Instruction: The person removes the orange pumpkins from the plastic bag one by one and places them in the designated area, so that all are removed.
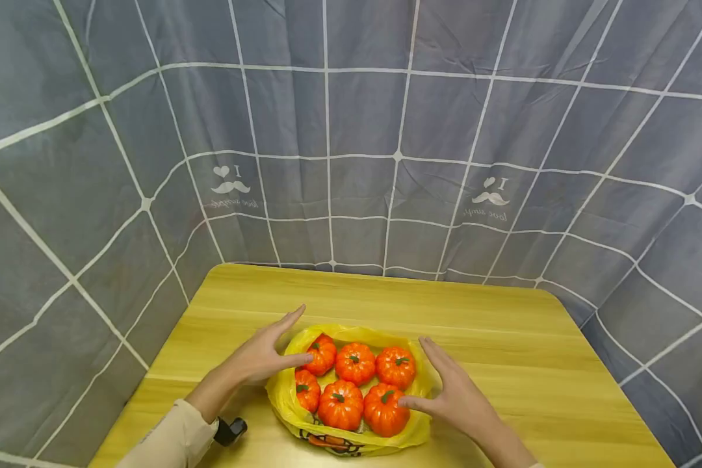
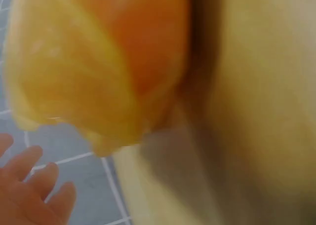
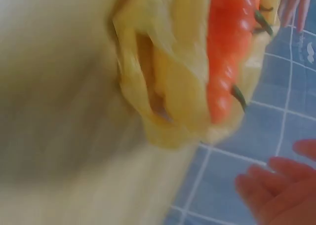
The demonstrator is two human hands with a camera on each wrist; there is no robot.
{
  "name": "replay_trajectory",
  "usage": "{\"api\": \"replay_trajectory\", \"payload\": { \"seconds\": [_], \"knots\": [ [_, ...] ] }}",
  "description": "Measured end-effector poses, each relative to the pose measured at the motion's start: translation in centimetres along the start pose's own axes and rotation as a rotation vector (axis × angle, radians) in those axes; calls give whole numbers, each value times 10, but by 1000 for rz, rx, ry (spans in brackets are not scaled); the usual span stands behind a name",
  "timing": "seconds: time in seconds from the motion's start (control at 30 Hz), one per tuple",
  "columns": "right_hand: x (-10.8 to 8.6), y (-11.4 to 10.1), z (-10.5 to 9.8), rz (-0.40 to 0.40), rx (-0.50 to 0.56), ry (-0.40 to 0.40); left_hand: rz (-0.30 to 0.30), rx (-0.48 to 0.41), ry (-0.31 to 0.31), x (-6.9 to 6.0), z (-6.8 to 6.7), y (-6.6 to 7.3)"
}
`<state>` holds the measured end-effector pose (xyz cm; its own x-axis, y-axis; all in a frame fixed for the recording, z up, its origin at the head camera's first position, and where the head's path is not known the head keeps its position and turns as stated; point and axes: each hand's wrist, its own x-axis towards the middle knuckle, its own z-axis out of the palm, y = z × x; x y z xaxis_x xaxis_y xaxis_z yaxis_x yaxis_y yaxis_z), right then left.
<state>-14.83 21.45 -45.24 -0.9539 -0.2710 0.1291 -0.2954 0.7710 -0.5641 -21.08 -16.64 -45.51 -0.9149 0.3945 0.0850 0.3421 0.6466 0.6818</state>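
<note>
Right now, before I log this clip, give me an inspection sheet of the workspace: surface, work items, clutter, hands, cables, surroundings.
Surface: a table with yellowish wood grain.
Work items: an open yellow plastic bag holding six orange pumpkins with green stems, in two rows of three.
Clutter: nothing seen.
Left hand: open at the bag's left side, thumb over the rim; contact unclear. A black device sits by its cuff.
Right hand: open at the bag's right side, thumb over the rim; contact unclear.
Cables: nothing seen.
Surroundings: a grey curtain with white grid lines, behind and beside the table.
</note>
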Motion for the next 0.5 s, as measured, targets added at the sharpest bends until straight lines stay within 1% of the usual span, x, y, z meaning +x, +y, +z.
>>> {"api": "replay_trajectory", "payload": {
  "seconds": [0.07,0.17,0.3,0.4,0.5],
  "knots": [
    [-3,0,9,15,70,-4,-19,-54,-14,-2,3,-6],
    [-5,-1,18,33,148,6,-25,-101,-15,-3,7,-12],
    [-9,-3,25,38,200,25,-27,-170,-20,-7,9,-18],
    [-13,-5,29,43,232,47,-24,-222,-40,-11,12,-21],
    [-17,-7,35,40,267,60,-37,-264,-62,-14,14,-23]
  ]
}}
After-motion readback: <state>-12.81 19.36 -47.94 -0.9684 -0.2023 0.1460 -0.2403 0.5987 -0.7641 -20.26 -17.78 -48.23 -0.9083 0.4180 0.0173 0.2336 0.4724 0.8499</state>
